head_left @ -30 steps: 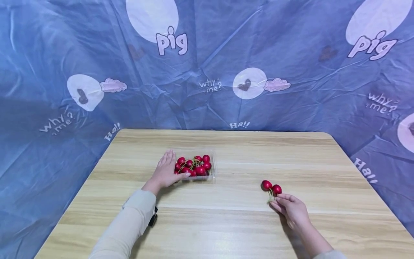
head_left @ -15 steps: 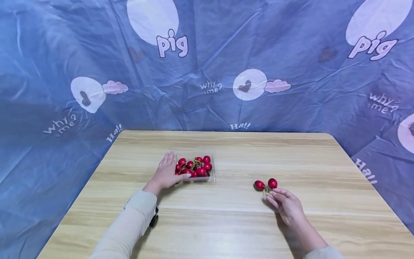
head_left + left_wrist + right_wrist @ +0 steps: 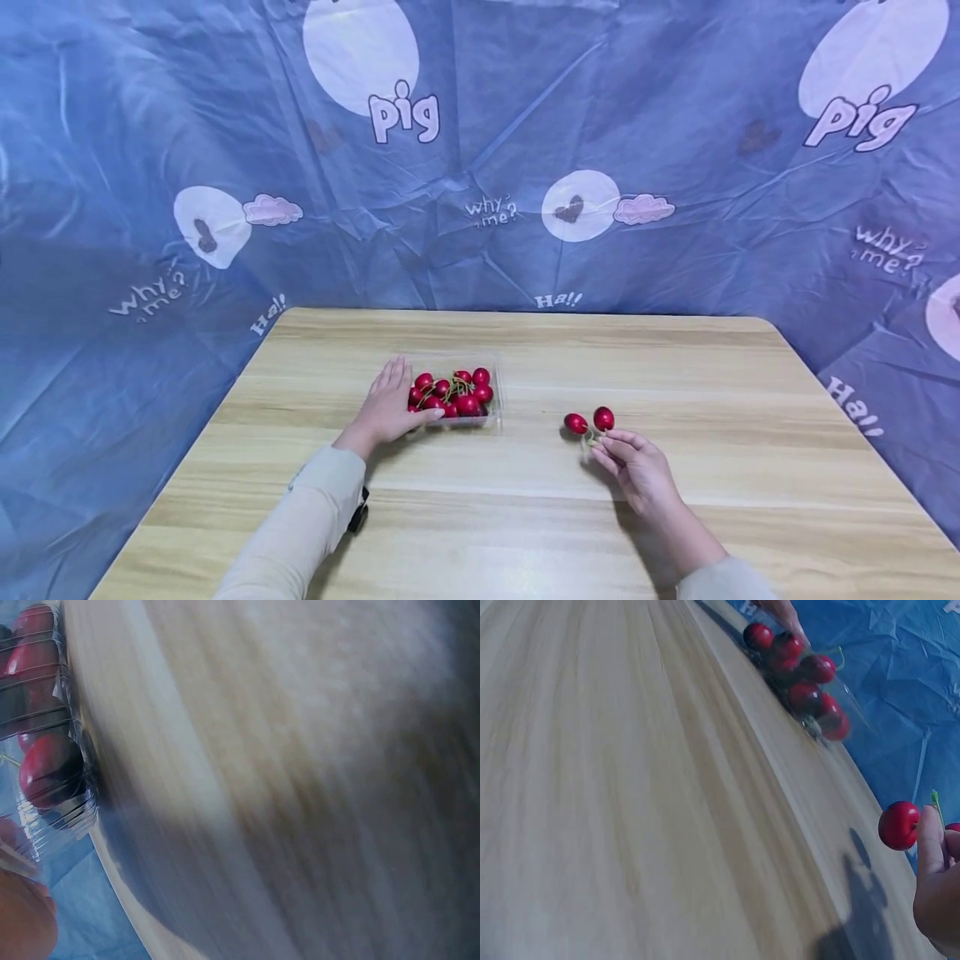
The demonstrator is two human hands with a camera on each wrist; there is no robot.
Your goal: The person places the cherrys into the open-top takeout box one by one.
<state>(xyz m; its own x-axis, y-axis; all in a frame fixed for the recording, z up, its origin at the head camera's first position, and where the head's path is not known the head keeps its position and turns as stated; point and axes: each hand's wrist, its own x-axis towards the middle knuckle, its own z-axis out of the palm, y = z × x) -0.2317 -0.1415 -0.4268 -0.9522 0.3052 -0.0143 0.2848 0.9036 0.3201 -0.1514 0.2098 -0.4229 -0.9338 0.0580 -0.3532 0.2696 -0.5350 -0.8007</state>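
Note:
My right hand [image 3: 641,471] pinches two cherries by their stems. One cherry [image 3: 576,423] hangs to the left of the fingertips, and the other cherry [image 3: 603,418] is just above them. Their shadow falls on the tabletop, in the right wrist view too, where one red cherry [image 3: 898,825] shows beside the thumb. On the left, a clear plastic box [image 3: 491,423] contains several cherries [image 3: 468,406] with green stems. My left hand [image 3: 386,408] rests against the box's left side, fingers straight and thumb along the front edge. The left wrist view catches the box wall and cherries [image 3: 51,771] inside.
A light wood-grain table [image 3: 525,517] carries the box left of centre. Blue printed cloth [image 3: 480,150] hangs behind the table and along both sides. A dark strap piece [image 3: 358,512] shows at my left sleeve.
My right hand has moved left and slightly up in the view, bringing the two cherries closer to the box. The left hand and box have stayed put; the head view has tilted slightly upward.

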